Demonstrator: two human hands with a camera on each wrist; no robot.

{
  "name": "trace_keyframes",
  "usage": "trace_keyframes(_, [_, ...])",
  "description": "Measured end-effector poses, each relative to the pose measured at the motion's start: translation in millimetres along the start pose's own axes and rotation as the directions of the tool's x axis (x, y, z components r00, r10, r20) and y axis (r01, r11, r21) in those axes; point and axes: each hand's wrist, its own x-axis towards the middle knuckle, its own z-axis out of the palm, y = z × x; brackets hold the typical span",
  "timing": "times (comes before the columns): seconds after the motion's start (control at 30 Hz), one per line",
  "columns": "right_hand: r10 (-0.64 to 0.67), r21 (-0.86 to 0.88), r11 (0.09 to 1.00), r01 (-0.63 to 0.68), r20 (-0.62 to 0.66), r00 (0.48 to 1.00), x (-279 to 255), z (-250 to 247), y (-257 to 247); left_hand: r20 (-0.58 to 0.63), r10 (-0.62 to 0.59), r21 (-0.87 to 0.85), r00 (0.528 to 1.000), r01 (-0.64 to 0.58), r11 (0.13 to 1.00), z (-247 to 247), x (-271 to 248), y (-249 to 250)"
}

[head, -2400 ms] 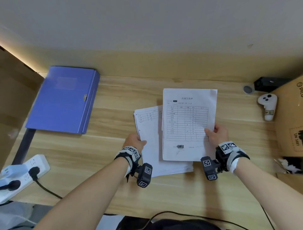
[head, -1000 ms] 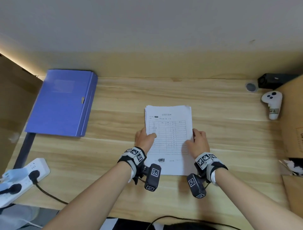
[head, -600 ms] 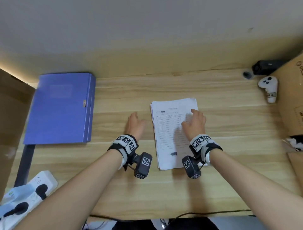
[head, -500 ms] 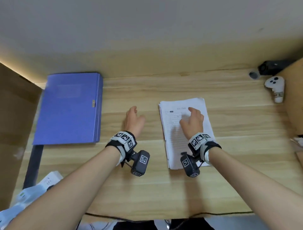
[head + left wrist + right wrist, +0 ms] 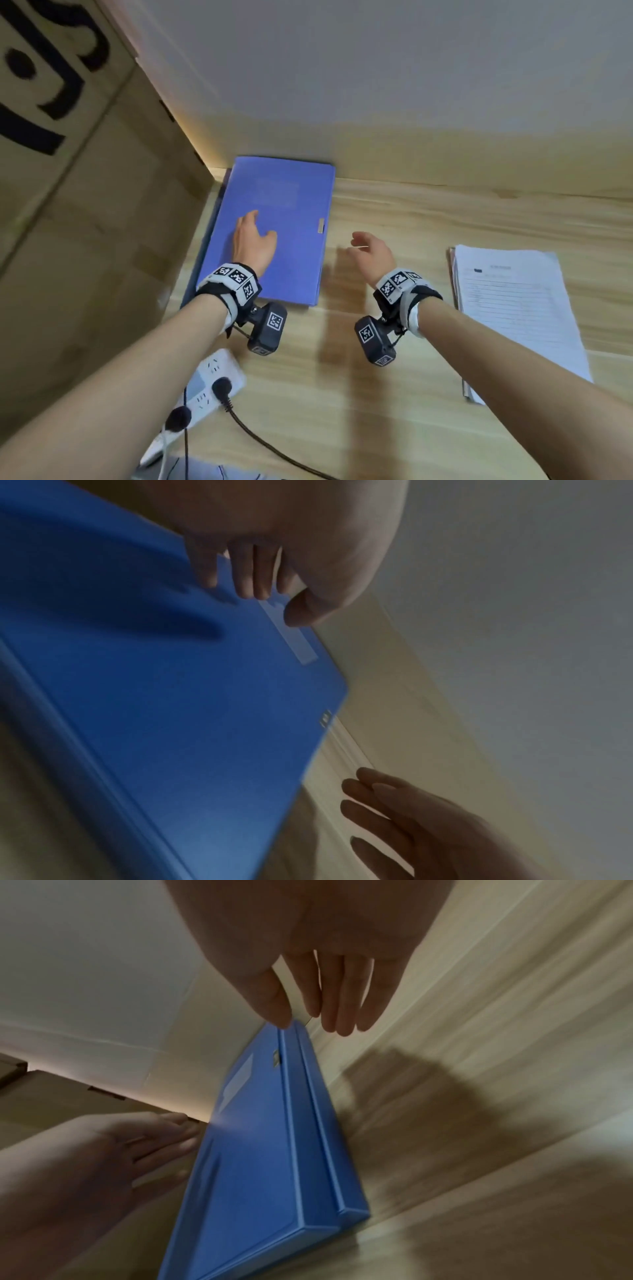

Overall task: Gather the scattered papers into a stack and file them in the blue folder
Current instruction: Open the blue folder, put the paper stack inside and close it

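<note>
The blue folder lies closed at the back left of the wooden desk, its small clasp on the right edge. My left hand is spread over the folder's cover, fingers straight; the left wrist view shows the fingers just above the blue folder. My right hand hangs open over the bare desk just right of the clasp, holding nothing. In the right wrist view its fingers point at the far corner of the folder. The stack of papers lies squared up at the right.
A large cardboard box stands hard against the folder's left side. A white power strip with black plugs and a cable lies at the near left edge. Wooden desk shows between folder and papers. A wall closes the back.
Both hands have let go of the squared paper stack and moved left to the blue folder. The head has turned left, so the papers now sit at the right.
</note>
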Motion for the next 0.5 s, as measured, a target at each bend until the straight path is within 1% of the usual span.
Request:
trace_keyframes(0.1, [0.038, -0.015, 0.999, -0.037, 0.086, 0.996, 4.9, 25.6, -13.6, 0.007, -0.091, 0.145, 0.996, 0.089, 0.985, -20.9, 15.4, -27.9])
trace_keyframes(0.13, [0.058, -0.016, 0.998, -0.056, 0.118, 0.991, 6.3, 32.2, -15.5, 0.008, -0.122, 0.164, 0.992, 0.119, 0.979, -25.2, 18.8, -35.5])
trace_keyframes(0.23, [0.081, -0.025, 0.997, -0.078, 0.182, 0.980, 6.8, 47.7, -18.1, 0.005, -0.157, 0.119, 0.988, 0.155, 0.981, -32.7, 22.6, -47.1])
trace_keyframes(0.3, [0.074, 0.006, 0.997, -0.077, 0.214, 0.974, 7.7, 54.7, -15.6, 0.004, -0.169, 0.104, 0.986, 0.167, 0.980, -34.2, 25.1, -49.2])
trace_keyframes(0.4, [0.048, 0.011, 0.999, -0.053, 0.242, 0.969, 9.4, 58.1, -11.6, 0.009, -0.228, 0.062, 0.974, 0.227, 0.972, -35.1, 29.2, -45.9])
trace_keyframes(0.5, [0.028, 0.033, 0.999, -0.037, 0.236, 0.971, 6.4, 51.8, -10.2, -0.035, -0.258, -0.065, 0.965, 0.255, 0.965, -33.3, 28.0, -39.0])
